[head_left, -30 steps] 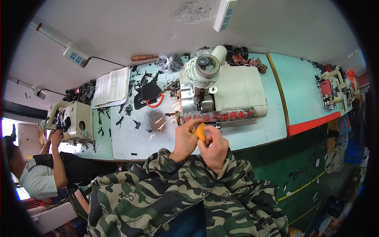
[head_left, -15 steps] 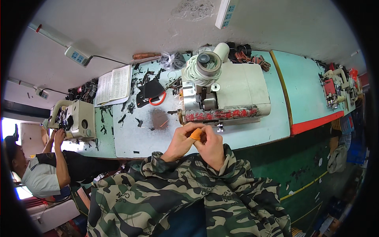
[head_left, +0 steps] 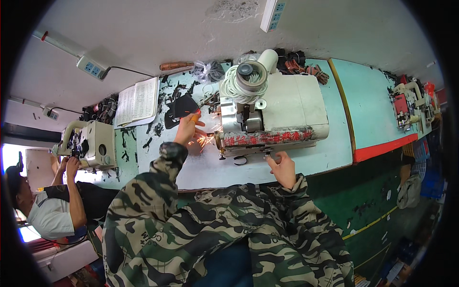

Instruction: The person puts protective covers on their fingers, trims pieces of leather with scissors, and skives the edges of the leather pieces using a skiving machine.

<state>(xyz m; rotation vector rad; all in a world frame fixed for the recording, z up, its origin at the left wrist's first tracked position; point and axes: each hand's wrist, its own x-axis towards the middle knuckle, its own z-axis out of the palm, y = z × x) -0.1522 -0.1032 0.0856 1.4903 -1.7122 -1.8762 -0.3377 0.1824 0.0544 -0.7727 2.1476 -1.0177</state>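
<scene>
My left hand (head_left: pixel 187 128) is over the table left of the off-white skiving-type machine (head_left: pixel 299 105), fingers spread, with an orange finger cover (head_left: pixel 193 120) on it. It partly covers the red ring-shaped handle beside a black piece of material (head_left: pixel 184 105). Orange sparks (head_left: pixel 205 140) fly at the machine's left end, close to my fingers. My right hand (head_left: pixel 285 171) is at the machine's front edge, a fingertip at or against a small metal knob (head_left: pixel 267 153); its fingers are apart. Between my hands lies a small curved black strip (head_left: pixel 240 161).
Black scraps (head_left: pixel 148 143) litter the table. An open notebook (head_left: pixel 137 103), a wooden-handled tool (head_left: pixel 176 66) and a plastic-wrapped bundle (head_left: pixel 208 71) lie behind. A co-worker (head_left: pixel 57 208) sits at another machine (head_left: pixel 88 146) on the left. A red-edged table (head_left: pixel 382 149) adjoins on the right.
My hands have parted from in front of the machine: the left moved up and left, the right moved right to the knob. Sparks have appeared, and the black strip now shows.
</scene>
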